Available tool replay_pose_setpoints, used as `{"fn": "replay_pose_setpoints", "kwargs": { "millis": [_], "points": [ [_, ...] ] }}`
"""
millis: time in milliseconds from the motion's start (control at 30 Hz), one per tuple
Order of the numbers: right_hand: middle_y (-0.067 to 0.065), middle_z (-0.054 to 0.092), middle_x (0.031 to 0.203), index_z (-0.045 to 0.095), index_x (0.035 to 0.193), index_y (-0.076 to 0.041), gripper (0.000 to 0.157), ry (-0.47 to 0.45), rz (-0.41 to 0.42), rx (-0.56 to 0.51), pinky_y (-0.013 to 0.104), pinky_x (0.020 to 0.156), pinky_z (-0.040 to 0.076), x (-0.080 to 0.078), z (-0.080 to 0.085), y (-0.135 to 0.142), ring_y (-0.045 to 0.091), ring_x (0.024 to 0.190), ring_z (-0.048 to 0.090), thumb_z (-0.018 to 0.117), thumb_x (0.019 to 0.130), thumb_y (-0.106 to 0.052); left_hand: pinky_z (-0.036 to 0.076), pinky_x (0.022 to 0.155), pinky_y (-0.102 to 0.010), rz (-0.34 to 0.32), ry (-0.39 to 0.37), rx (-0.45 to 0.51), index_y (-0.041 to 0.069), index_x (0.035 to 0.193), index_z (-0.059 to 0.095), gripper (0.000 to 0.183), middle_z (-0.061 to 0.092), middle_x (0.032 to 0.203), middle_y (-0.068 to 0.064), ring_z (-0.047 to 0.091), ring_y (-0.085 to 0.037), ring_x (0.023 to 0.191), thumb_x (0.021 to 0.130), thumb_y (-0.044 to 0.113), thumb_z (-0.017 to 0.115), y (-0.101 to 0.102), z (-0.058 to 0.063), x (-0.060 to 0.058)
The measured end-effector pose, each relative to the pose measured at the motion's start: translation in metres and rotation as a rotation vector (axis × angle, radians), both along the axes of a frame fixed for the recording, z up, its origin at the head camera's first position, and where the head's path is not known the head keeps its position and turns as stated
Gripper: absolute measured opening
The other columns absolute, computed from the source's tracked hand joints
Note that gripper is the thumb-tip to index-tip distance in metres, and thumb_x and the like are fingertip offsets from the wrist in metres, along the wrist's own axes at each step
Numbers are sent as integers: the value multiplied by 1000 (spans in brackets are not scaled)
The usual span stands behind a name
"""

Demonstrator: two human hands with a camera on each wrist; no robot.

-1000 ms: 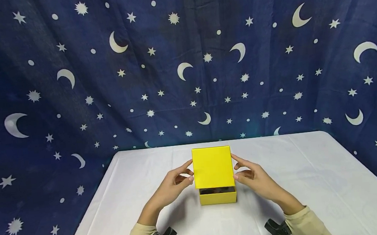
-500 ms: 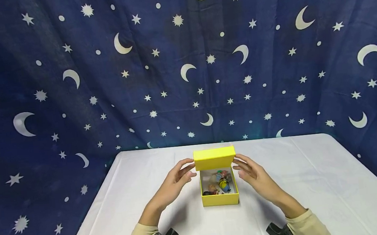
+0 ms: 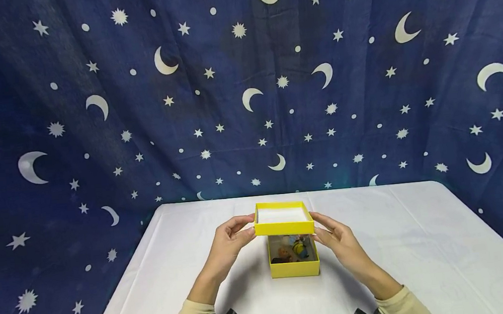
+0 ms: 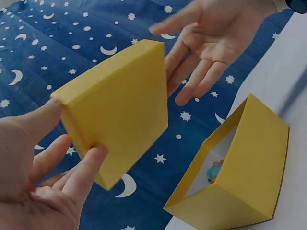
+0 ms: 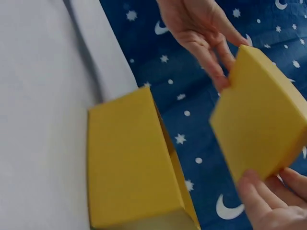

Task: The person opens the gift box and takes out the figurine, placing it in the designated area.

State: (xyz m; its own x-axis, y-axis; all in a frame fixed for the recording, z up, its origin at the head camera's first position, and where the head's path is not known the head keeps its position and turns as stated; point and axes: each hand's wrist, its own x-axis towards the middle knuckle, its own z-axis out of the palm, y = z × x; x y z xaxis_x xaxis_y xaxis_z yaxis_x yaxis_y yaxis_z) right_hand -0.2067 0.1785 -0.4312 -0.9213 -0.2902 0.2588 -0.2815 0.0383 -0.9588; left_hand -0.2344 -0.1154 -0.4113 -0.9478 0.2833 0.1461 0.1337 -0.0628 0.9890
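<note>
Together, left hand (image 3: 225, 246) and right hand (image 3: 341, 239) grip the yellow lid (image 3: 284, 228) — clear of the open box (image 3: 295, 269).

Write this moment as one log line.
Left hand: holds lid; right hand: holds lid; lid: off box, hollow side up; box: open, toys inside

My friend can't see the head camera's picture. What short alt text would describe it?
A left hand and right hand hold a yellow lid, white inside up, above an open yellow box of small toy figures. The box stands on a white tablecloth before a blue curtain patterned with moons and stars.
</note>
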Motion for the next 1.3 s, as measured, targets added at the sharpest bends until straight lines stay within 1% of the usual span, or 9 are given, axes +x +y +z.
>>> {"fn": "replay_pose_setpoints", "kwargs": {
  "millis": [133, 233, 400, 633, 833, 900, 1067, 1167, 1300],
  "points": [
    [25, 35, 160, 34, 154, 3, 54, -49, -77, -19, 27, 104, 52, 1, -3, -5, -3, 115, 64, 50, 107, -18, 55, 95, -21, -36, -13, -13, -4, 140, 54, 51, 53, 149, -22, 69, -7, 111, 94, 8, 70, -4, 1, 1],
    [22, 33, 161, 35, 154, 3, 54, -55, -98, -36, 26, 102, 53, 1, -3, -5, -4, 117, 63, 52, 106, -18, 55, 96, -22, -56, -2, -21, -2, 144, 52, 53, 55, 146, -24, 69, -6, 109, 96, 13, 69, -6, 3, 0],
    [27, 33, 160, 32, 155, 5, 56, -33, -28, -70, 16, 98, 51, 2, -5, -5, -6, 122, 59, 53, 105, -13, 55, 95, -21, -72, 21, -31, -4, 145, 50, 53, 56, 142, -30, 70, -5, 105, 98, 15, 66, -10, 4, -2],
    [31, 38, 155, 33, 155, 5, 56, 11, 63, -77, 19, 100, 52, 1, -6, -3, -1, 126, 59, 53, 104, -7, 53, 96, -21, -180, 30, -84, -3, 151, 42, 63, 54, 145, -29, 69, -4, 108, 96, 10, 68, -24, 10, -1],
    [34, 38, 154, 34, 154, 6, 56, 7, 87, -58, 18, 100, 51, 3, -5, -3, -1, 124, 61, 54, 104, -8, 55, 93, -21, -261, 67, -128, -3, 153, 38, 67, 48, 149, -28, 68, -4, 109, 95, 6, 69, -34, 11, -1],
    [35, 40, 152, 36, 153, 6, 54, 10, 81, -53, 18, 100, 51, 3, -5, -3, 0, 122, 62, 53, 104, -8, 55, 92, -21, -275, 70, -140, -4, 153, 38, 68, 54, 144, -27, 69, -5, 108, 94, 7, 69, -35, 11, -2],
    [34, 41, 152, 39, 151, 6, 51, 2, 57, -53, 18, 98, 52, 3, -4, -4, 0, 119, 64, 53, 104, -9, 56, 91, -21, -288, 76, -159, -6, 153, 37, 69, 65, 130, -24, 69, -4, 106, 94, 7, 70, -38, 9, -4],
    [30, 36, 157, 37, 152, 6, 53, -10, 60, -63, 19, 96, 54, 2, -4, -6, 0, 118, 64, 53, 104, -10, 55, 93, -20, -273, 73, -160, -6, 152, 38, 65, 62, 134, -29, 70, -3, 105, 96, 8, 68, -38, 10, -5],
    [27, 32, 160, 34, 154, 5, 56, -29, 80, -73, 20, 95, 55, 3, -4, -8, 2, 116, 65, 54, 104, -10, 54, 95, -20, -248, 65, -168, -4, 151, 41, 62, 49, 148, -31, 70, -4, 105, 96, 9, 67, -37, 10, -5]
  ]
}}
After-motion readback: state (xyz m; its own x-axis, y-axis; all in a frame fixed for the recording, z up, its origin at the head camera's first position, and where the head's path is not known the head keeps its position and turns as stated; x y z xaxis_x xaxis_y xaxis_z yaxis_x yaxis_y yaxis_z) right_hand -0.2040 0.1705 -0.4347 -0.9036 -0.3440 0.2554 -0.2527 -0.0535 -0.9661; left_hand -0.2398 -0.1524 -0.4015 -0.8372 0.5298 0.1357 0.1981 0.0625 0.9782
